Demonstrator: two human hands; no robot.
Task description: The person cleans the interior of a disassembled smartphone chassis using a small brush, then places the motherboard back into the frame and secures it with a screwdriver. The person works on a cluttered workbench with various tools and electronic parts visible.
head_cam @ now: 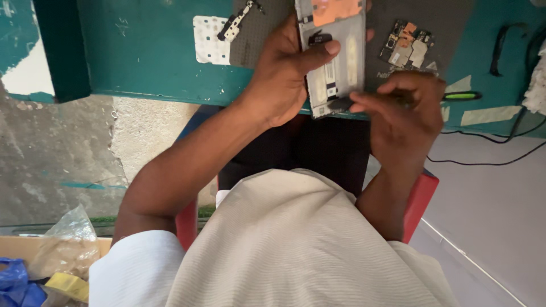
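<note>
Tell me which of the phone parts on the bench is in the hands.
The opened phone frame, gripped by the left hand. The circuit board and small metal bracket lie untouched on the mat.

phone frame (333,51): top end cut off by the upper edge
tool (462,95): tip hidden behind right hand (405,113)
circuit board (408,46): parts too small to tell

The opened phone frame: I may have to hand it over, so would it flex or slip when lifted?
The opened phone frame looks thin and flat, so probably light and slightly flexible. Its exposed inner parts seem fragile. The left hand grips its edges, suggesting smooth sides.
</note>
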